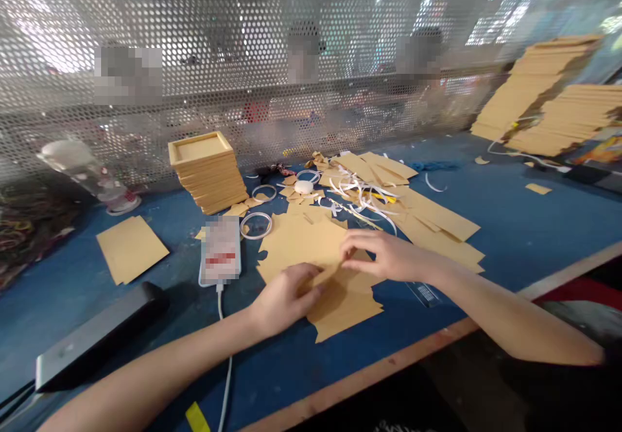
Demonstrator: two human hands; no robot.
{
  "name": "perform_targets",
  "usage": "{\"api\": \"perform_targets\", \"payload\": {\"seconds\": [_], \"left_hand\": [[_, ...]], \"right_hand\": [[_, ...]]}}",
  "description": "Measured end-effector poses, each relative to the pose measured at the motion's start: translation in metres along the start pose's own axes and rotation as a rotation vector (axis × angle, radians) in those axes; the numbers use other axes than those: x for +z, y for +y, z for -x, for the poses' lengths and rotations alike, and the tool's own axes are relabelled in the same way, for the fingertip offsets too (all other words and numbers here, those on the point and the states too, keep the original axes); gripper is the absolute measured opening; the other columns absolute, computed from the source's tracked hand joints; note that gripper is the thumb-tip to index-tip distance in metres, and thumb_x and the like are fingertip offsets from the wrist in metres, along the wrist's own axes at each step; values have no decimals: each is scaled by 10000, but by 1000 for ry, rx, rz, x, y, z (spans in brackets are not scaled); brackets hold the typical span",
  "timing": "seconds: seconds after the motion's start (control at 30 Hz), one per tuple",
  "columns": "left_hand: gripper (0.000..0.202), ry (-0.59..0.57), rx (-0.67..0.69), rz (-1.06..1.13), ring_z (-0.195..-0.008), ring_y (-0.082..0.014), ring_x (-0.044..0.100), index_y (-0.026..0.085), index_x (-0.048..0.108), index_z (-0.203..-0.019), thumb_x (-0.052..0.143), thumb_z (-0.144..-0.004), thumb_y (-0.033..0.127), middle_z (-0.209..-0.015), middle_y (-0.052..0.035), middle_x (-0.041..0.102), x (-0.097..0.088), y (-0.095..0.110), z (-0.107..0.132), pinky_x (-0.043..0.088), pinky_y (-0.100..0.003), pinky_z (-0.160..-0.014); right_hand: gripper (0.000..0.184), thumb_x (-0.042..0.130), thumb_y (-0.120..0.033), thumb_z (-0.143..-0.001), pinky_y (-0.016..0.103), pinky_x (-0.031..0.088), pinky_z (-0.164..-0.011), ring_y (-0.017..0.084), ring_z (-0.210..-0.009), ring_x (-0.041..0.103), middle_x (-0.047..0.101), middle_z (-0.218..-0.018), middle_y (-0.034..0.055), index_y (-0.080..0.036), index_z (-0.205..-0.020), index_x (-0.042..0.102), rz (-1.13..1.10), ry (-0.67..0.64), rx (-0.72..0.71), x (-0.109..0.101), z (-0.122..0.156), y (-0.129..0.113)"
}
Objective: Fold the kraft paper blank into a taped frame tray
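Note:
In the head view, brown kraft paper sheets (pixel 347 312) with torn, uneven edges lie in front of me at the middle of the bench. My left hand (pixel 284 299) rests on their left side, its thumb and curled fingers gripping the paper. From the right, my right hand (pixel 374 254) pinches the paper between thumb and forefinger; the exact contact is partly hidden. More brown sheets (pixel 437 218) are spread flat beyond the right hand. A tangle of white strips (pixel 362 199) lies on the paper behind both hands.
A phone (pixel 220 250) with a white cable lies left, near white rings (pixel 256 225) and a stack of brown trays (pixel 208 176). A dark elongated box (pixel 102 335) sits front left. Tall brown stacks (pixel 519 89) stand back right. Perforated metal sheeting (pixel 204 43) closes the back.

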State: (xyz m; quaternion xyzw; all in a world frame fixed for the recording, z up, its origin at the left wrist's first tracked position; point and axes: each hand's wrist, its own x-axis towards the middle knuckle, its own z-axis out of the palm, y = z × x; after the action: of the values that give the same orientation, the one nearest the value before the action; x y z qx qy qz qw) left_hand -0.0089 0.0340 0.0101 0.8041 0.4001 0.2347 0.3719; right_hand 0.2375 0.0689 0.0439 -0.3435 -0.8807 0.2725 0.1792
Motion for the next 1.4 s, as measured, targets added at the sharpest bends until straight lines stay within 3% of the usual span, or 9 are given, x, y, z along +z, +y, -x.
{"api": "perform_targets", "payload": {"seconds": [0.23, 0.4, 0.5, 0.6, 0.73, 0.87, 1.03, 1.23, 1.4], "left_hand": [[361, 292, -165, 354, -658, -126, 540, 158, 595, -852, 629, -791, 513, -738, -3, 606, -23, -5, -15, 395, -224, -589], [343, 398, -155, 426, -626, -104, 518, 156, 574, -818, 668, -755, 480, -700, 9, 579, -37, -14, -22, 394, -213, -583], [253, 390, -73, 246, -701, -133, 560, 158, 582, -865, 624, -790, 396, -770, -14, 606, -43, -19, -23, 439, -245, -641], [246, 430, 92, -152, -946, -204, 585, 181, 578, -1033, 546, -796, 238, -985, -61, 635, -49, -16, -19, 463, -358, -842], [621, 330, 413, -540, -1230, -266, 470, 183, 454, -1285, 447, -668, 113, -1259, -113, 553, -52, 0, -9, 293, -512, -1079], [441, 57, 662, -618, -1117, -266, 562, 169, 539, -1170, 489, -742, 266, -1145, -107, 623, -34, 9, 2, 371, -460, -1022], [366, -94, 576, -851, -675, -188, 581, 160, 589, -786, 497, -887, 499, -753, -58, 621, -5, 2, 6, 430, -312, -610], [283, -152, 517, -756, -657, -149, 561, 167, 555, -765, 377, -972, 242, -715, -30, 595, -5, -5, 1, 395, -260, -601], [236, -187, 289, -531, -661, -136, 576, 172, 550, -827, 387, -967, 269, -742, -20, 600, -9, -3, -2, 407, -231, -592]], "right_hand": [[627, 718, -465, -727, 432, 501, -899, 273, -1080, 601, 652, -1153, 85, -258, -1287, 528, -99, 259, 152, -13, -14, 16], [350, 702, -453, -735, 469, 528, -836, 274, -922, 658, 717, -1021, 74, -214, -990, 688, -171, 419, 211, -14, -19, 37], [234, 669, -418, -788, 416, 540, -751, 234, -812, 663, 728, -896, 61, -202, -876, 692, -83, 556, 77, -15, -15, 34], [105, 589, -274, -876, 366, 521, -748, 190, -806, 652, 716, -836, 40, -217, -845, 672, 179, 647, -250, -15, -7, 14], [203, 477, -103, -913, 322, 487, -705, 165, -785, 619, 713, -859, 44, -195, -914, 658, 614, 544, -529, -1, 8, -15], [276, 400, -107, -948, 302, 435, -632, 161, -701, 569, 689, -792, 56, -154, -881, 665, 740, 346, -543, 34, 17, -19], [229, 470, -100, -917, 304, 418, -622, 173, -699, 552, 650, -734, 42, -156, -809, 665, 665, 78, -409, 58, 21, -3], [213, 505, -251, -947, 320, 473, -779, 180, -865, 609, 704, -926, 65, -188, -914, 706, 253, -39, -267, 38, 21, 16], [218, 554, -355, -915, 315, 463, -794, 184, -888, 628, 700, -962, 64, -209, -934, 715, 5, -123, -31, 23, 19, 26]]}}
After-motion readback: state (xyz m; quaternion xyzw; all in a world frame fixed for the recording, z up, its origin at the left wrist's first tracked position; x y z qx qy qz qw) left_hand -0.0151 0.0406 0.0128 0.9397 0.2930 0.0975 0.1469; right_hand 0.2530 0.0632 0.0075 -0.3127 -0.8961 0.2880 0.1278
